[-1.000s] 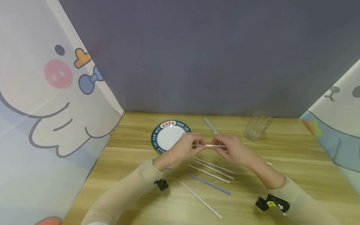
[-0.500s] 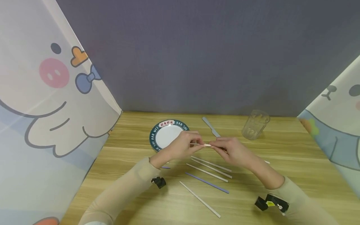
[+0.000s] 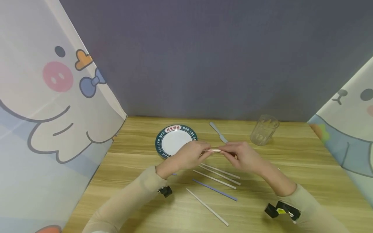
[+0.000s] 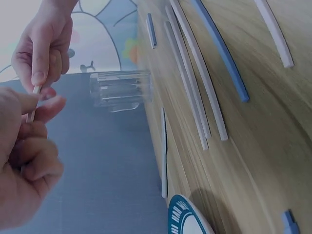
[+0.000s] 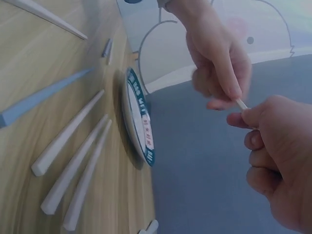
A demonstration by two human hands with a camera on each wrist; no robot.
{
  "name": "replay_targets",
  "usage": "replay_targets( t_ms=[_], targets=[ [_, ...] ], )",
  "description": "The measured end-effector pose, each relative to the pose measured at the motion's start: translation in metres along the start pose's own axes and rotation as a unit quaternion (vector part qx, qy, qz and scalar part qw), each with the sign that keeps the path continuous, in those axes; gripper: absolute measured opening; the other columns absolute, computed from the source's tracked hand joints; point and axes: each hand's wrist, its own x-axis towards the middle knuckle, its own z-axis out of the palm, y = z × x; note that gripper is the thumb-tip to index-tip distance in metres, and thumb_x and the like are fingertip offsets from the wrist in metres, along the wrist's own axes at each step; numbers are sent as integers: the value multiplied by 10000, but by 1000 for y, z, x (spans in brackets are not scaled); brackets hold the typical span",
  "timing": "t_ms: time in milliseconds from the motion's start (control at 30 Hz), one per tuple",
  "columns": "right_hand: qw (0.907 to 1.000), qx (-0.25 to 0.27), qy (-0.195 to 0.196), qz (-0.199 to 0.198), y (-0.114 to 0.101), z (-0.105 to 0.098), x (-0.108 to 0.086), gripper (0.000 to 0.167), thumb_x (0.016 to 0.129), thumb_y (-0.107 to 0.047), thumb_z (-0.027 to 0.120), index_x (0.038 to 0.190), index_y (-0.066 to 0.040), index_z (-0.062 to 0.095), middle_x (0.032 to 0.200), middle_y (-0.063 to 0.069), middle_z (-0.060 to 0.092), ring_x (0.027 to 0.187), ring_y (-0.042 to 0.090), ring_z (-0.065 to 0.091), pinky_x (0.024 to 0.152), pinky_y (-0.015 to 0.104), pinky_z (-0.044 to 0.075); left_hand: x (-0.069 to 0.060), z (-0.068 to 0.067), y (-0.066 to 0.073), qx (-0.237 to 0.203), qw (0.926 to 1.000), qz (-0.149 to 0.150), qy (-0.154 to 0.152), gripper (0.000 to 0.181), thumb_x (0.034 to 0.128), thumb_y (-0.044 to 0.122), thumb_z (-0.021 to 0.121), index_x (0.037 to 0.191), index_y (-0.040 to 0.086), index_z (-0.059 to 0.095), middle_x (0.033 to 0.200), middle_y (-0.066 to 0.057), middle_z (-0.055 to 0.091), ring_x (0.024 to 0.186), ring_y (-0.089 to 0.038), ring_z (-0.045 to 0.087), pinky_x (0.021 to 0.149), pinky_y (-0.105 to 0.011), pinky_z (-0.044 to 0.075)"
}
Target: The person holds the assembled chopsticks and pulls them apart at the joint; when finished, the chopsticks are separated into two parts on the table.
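Note:
In the head view both hands meet over the table, above the right of the round plate (image 3: 173, 142). My left hand (image 3: 190, 156) pinches one end of a thin white stick (image 3: 215, 150) between thumb and fingers. At the other end, my right hand (image 3: 242, 156) pinches it too. Only a short light piece of this stick (image 5: 241, 104) shows between the fingertips in the right wrist view; the rest is covered. Below the hands lie three side-by-side white tapered sticks (image 3: 214, 179), a blue-violet stick (image 3: 214, 190) and another white stick (image 3: 207, 207).
Behind the hands lies a pale table knife (image 3: 217, 131). A clear cup (image 3: 264, 130) stands at the back right. Short blue and white ends (image 5: 107, 48) lie near the plate. A grey wall (image 3: 215, 64) closes the back, with cartoon-printed sheets (image 3: 49, 123) at the sides.
Both hands stay nearly in place with their grip on the stick. The stick's ends, visible past the fingers a second ago, are now mostly hidden. The things on the table have not moved.

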Motion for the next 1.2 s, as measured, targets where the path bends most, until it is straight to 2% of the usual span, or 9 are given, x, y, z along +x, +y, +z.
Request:
replay_targets(
  t_ms=[100,367,467,533,633,767,833,1067,1200],
  targets=[
    [10000,86,-32,-2,1,-3,-2,293,885,90,759,1126,-67,815,706,-97,579,587,-93,352,509,82,340,0,0,0,-82,9995,128,-266,263,1125,219,549,1012,98,753,763,0,654,607,-29,432,602,-170,395],
    [9997,97,95,-203,6,2,-10,215,958,11,737,1156,-41,803,732,-79,623,594,-81,369,524,78,351,-2,-1,-5,-198,9986,426,-241,256,1106,211,589,1020,71,786,795,-30,729,616,-12,465,601,-138,403],
    [9992,51,375,-117,12,-6,-19,167,1042,-118,686,1110,-31,810,745,-64,663,601,-87,366,518,84,345,-10,-4,-17,-293,9991,294,-18,240,1093,187,608,1055,48,800,847,-32,782,594,11,438,591,-151,409],
    [9980,-61,632,-28,17,-15,-27,305,1095,-250,617,1061,-22,817,745,-59,678,601,-96,343,505,85,324,-15,-7,-27,-335,9991,156,215,216,1079,161,627,1070,42,807,878,-24,805,584,27,427,591,-161,420],
    [9962,-250,834,94,22,-29,-37,490,1118,-400,524,1019,-26,823,752,-66,690,602,-109,314,497,85,301,-20,-11,-35,-355,9982,90,482,207,1078,153,626,1045,57,806,756,21,736,566,26,391,577,-182,408],
    [9972,-415,598,161,24,-35,-43,378,1106,-324,585,1049,-32,818,764,-71,680,623,-107,331,514,81,318,-21,-14,-37,-320,9977,202,554,238,1096,166,594,1046,56,798,634,52,557,554,25,359,556,-181,372],
    [9972,-476,528,225,24,-35,-46,346,1101,-302,599,1056,-35,816,765,-79,668,628,-102,337,520,79,321,-22,-14,-37,-328,9979,154,528,240,1097,165,589,1063,48,796,637,75,532,559,33,358,556,-175,366],
    [9933,-706,668,622,26,-38,-61,172,1054,-163,678,1032,-37,793,857,-48,612,620,-97,300,508,89,310,-37,-16,-45,-472,9981,-326,238,234,1125,173,526,1270,46,658,583,115,419,501,33,299,553,-188,344],
    [9906,-708,667,963,29,-41,-72,88,1009,-23,689,1044,-6,769,980,27,625,642,-90,375,555,75,391,-49,-15,-55,-496,9977,-447,141,164,1121,161,537,1198,56,637,631,108,465,529,36,314,559,-191,348]
  ],
)
